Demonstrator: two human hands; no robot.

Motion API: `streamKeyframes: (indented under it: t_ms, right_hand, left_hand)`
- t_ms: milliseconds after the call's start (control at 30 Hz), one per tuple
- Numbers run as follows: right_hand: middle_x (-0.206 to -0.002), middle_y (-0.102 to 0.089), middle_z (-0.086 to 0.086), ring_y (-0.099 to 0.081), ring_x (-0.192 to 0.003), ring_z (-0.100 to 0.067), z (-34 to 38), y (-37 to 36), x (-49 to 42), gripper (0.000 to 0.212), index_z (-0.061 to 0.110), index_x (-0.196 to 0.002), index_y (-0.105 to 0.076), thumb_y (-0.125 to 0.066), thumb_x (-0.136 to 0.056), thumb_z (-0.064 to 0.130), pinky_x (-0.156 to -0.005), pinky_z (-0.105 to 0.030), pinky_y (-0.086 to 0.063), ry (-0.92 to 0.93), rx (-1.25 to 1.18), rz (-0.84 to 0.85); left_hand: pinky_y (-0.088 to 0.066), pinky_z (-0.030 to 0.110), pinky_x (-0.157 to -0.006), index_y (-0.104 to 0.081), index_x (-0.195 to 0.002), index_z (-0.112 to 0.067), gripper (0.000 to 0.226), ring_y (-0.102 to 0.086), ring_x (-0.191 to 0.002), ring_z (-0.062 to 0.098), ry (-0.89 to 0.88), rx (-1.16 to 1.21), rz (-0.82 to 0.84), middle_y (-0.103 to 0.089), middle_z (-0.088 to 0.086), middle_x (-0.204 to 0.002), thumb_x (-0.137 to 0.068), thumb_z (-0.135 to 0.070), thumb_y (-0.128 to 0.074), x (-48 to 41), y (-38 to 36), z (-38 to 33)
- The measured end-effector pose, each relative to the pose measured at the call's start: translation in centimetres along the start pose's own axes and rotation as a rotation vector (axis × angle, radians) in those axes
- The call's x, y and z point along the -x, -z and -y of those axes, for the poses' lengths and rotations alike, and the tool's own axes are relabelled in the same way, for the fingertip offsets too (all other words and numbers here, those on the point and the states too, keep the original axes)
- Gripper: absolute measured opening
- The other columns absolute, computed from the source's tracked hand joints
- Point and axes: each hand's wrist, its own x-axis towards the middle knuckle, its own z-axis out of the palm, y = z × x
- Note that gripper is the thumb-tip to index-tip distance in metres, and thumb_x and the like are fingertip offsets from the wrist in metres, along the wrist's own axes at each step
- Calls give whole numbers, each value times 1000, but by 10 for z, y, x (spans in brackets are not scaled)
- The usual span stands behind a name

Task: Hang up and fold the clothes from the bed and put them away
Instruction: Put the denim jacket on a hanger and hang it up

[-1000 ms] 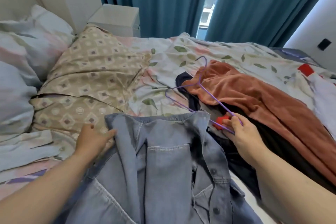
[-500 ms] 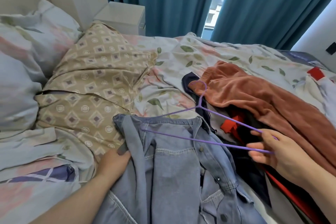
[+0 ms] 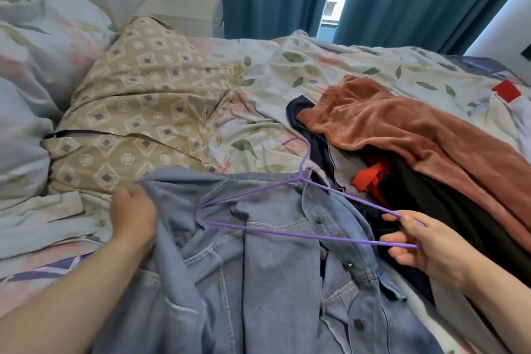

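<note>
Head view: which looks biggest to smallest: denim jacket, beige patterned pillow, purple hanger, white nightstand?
1. denim jacket, though nearest the camera, which flatters it.
2. beige patterned pillow.
3. purple hanger, by span; only thin wire.
4. white nightstand, farthest away.

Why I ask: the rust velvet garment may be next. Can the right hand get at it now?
Probably yes: the rust velvet garment lies uncovered atop the pile, just beyond the right hand. But its fingers pinch the purple hanger, so it would need freeing first.
</note>
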Motion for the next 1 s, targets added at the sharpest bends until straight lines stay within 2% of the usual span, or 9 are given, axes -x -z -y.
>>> streamKeyframes:
  t_ms: [167, 300, 400, 533, 633, 733, 833, 933, 1000]
  right_hand:
    - [-75, -68, -24, -65, -49, -25, -6, -37, -8, 30, 6, -113, -62, -41, -105, 25, -42, -30, -54, -14, -7, 115]
    - [-79, -69, -27, -64, -51, -27, -11, -52, -10, 30, 7, -113, -64, -42, -106, 25, -43, -30, -53, -12, 13, 173]
    - [-75, -68, -25, -62, -47, -25, -18, -35, -4, 29, 6, -113, -64, -42, -106, 23, -40, -27, -50, -16, 7, 119]
    - [-71, -66, -27, -55, -41, -24, -27, -9, 6, 30, 3, -113, -65, -43, -103, 21, -34, -26, -44, -23, -35, 64]
    - [-70, -66, -27, -54, -40, -25, -30, -32, 4, 29, 2, -112, -63, -43, -104, 20, -33, -27, -43, -45, -31, 108]
    - [-69, -68, -22, -56, -42, -22, -30, -85, -9, 26, 4, -110, -61, -41, -106, 20, -38, -26, -47, -32, -36, 178]
    - [-67, -66, -15, -60, -47, -17, -31, -136, -28, 21, 6, -105, -58, -41, -107, 19, -44, -27, -54, -36, -61, 199]
    - [-74, -58, -15, -59, -49, -19, -32, -158, -46, 17, 8, -98, -52, -44, -106, 21, -47, -29, -56, -23, 45, 94]
    - [-77, -57, -16, -59, -57, -28, -35, -153, -52, 23, 5, -95, -53, -46, -105, 24, -52, -37, -55, 123, 225, -57]
  left_hand:
    - [-43, 52, -91, -54, -114, 17, 41, -54, -105, 52, -84, -197, -17, -56, 40, -117, -100, -18, -37, -65, 58, -18]
    - [-36, 40, -76, -59, -98, 7, 30, -46, -84, 30, -177, -205, 80, -56, 28, -94, -99, -17, -42, -72, 66, -22]
    - [-37, 37, -68, -55, -79, 0, 26, -47, -78, 26, -168, -101, 95, -55, 22, -83, -94, -18, -45, -70, 66, -12]
    - [-40, 34, -68, -58, -74, -12, 18, -52, -80, 24, -25, 103, 186, -60, 14, -77, -90, -16, -49, -74, 77, -5]
    - [-50, 25, -67, -68, -69, -16, 38, -65, -64, 9, 50, 306, 308, -67, -11, -58, -101, -12, -47, -66, 79, -20]
    - [-53, 13, -62, -73, -54, -32, 67, -64, -59, -6, -47, 407, 457, -66, -19, -57, -106, -14, -36, -44, 79, -46]
    - [-41, 30, -64, -64, -70, -17, 38, -53, -69, 19, -291, 201, 483, -59, 4, -69, -103, -12, -46, -25, 69, -56]
    - [-36, 31, -57, -53, -63, -7, 34, -47, -57, 16, -436, -184, 512, -55, 5, -58, -97, -10, -56, -7, 51, -41]
    - [-36, 35, -57, -56, -62, -5, 33, -53, -60, 23, -453, -435, 529, -57, 9, -58, -93, -14, -60, 4, 39, -30]
